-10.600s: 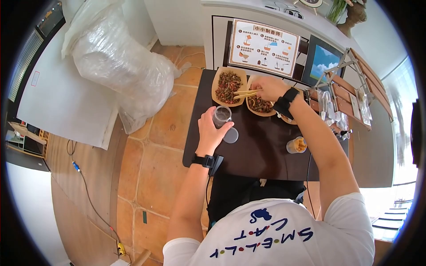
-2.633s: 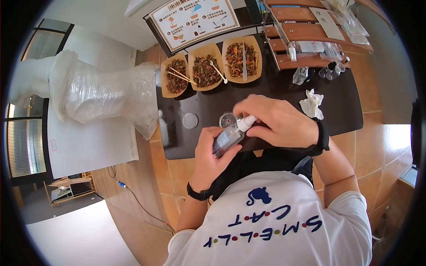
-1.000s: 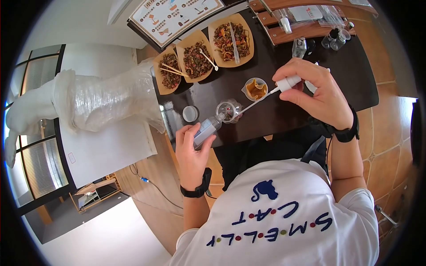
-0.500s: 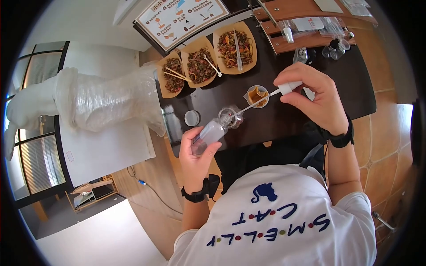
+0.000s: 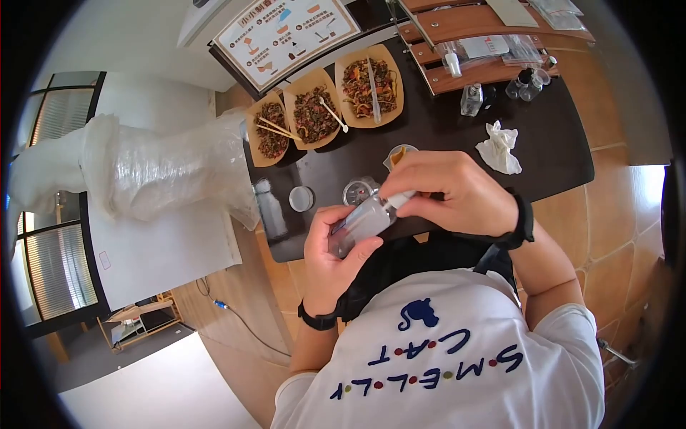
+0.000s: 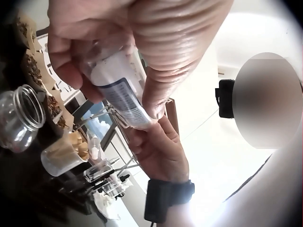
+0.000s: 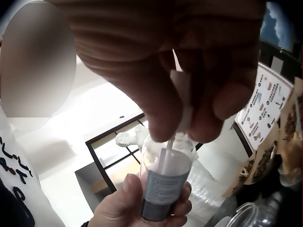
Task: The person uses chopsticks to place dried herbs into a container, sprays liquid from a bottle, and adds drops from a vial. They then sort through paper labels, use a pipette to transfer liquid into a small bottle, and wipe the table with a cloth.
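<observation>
My left hand (image 5: pixel 330 263) grips a clear bottle (image 5: pixel 362 226) with a blue-grey label (image 7: pixel 163 187), its mouth tilted toward my right hand. With thumb and fingers, my right hand (image 5: pixel 457 193) pinches a white spray pump (image 5: pixel 401 199) at the bottle's neck. Its thin tube (image 7: pixel 165 161) hangs inside the bottle in the right wrist view. Just beyond the bottle stands an open glass jar (image 5: pixel 356 191) with a little matter at the bottom. A round grey lid (image 5: pixel 301 199) lies left of it. Partly behind my right hand is a cup (image 6: pixel 61 158) of yellowish-brown pieces.
Several paper trays of dried mix, one with chopsticks (image 5: pixel 279 129), line the back below a printed sign (image 5: pixel 286 36). A wooden shelf (image 5: pixel 486 75), small bottles (image 5: pixel 471 99) and a crumpled tissue (image 5: pixel 499 148) stand at right. The dark table (image 5: pixel 543 157) has a rounded edge.
Half a second ago the pump was held apart, its tube tip near the bottle's mouth. My right hand has come left and down; the tube is now in the bottle and the pump at its neck.
</observation>
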